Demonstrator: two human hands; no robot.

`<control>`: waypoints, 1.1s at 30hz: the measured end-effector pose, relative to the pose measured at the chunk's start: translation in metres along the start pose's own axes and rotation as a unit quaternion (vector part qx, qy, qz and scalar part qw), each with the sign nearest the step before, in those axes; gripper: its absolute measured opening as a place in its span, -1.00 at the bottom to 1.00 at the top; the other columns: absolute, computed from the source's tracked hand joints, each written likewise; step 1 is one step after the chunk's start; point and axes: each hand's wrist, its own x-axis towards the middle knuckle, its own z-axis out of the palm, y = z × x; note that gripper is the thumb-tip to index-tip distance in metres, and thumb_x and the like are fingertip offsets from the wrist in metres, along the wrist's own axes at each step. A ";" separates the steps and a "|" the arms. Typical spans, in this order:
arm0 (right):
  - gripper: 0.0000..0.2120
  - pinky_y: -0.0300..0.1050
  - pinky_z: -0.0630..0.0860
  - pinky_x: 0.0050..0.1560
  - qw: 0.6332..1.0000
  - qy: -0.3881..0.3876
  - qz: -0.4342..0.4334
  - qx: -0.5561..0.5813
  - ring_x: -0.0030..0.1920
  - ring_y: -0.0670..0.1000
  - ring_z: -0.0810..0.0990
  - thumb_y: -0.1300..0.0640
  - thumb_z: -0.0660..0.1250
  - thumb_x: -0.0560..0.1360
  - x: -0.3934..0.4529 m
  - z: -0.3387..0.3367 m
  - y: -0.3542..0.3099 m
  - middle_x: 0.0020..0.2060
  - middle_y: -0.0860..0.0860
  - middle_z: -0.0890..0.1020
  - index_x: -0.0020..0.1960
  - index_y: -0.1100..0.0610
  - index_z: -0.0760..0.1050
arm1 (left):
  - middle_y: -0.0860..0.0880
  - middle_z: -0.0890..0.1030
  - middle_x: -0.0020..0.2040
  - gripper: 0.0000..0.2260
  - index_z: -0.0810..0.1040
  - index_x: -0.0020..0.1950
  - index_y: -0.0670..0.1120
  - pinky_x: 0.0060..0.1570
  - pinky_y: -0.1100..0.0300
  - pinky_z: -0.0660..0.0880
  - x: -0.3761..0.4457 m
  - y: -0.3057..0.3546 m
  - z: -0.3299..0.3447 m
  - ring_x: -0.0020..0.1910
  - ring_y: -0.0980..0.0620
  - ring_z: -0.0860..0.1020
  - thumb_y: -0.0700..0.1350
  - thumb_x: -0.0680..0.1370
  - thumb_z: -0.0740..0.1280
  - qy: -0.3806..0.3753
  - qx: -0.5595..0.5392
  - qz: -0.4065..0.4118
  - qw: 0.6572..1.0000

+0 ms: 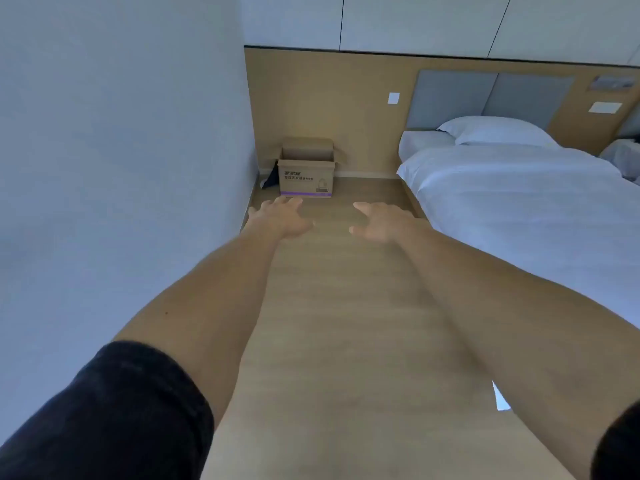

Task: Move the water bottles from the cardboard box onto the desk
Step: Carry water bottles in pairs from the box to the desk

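— Cardboard box (306,174) first: where does it sit?

— On the wooden floor (332,306), at the far end of the aisle, its back against the tan wall panel (329,109). Its top flaps stand open. The front face carries dark print and a purple stripe along its lower edge. From the head view the inside of the box cannot be seen, so whether bottles are in it I cannot tell.

— What lies around the box?

— Just to the left of the box something dark (272,176) is wedged between it and the pale wall (121,133); what it is I cannot tell. To the right of the box, well apart, stands a bed (519,209) with white sheets and a white pillow (495,131), grey padded headboard panels (485,98) behind it.

— And the hands?

— Both arms reach forward toward the box, neither touching it. The left hand (280,218) hovers on the near side of the box, close below its front face, fingers spread and holding nothing. The right hand (381,223) hovers nearer the bed side of the box, fingers loosely spread, thumb out, also holding nothing. Each grip is spread. A dark sleeve (114,417) covers the left upper arm.
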 end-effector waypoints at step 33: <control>-0.32 0.15 0.28 0.39 0.998 -0.036 -0.057 -0.010 0.47 0.19 0.33 -0.31 0.16 0.57 0.444 -0.057 0.042 0.52 0.06 0.30 0.60 -0.15 0.03 | -0.07 0.26 0.55 -0.39 0.17 0.58 0.11 0.41 -0.18 0.16 0.406 0.009 -0.026 0.52 -0.16 0.22 0.22 0.56 0.21 -0.023 0.014 -0.069 0.997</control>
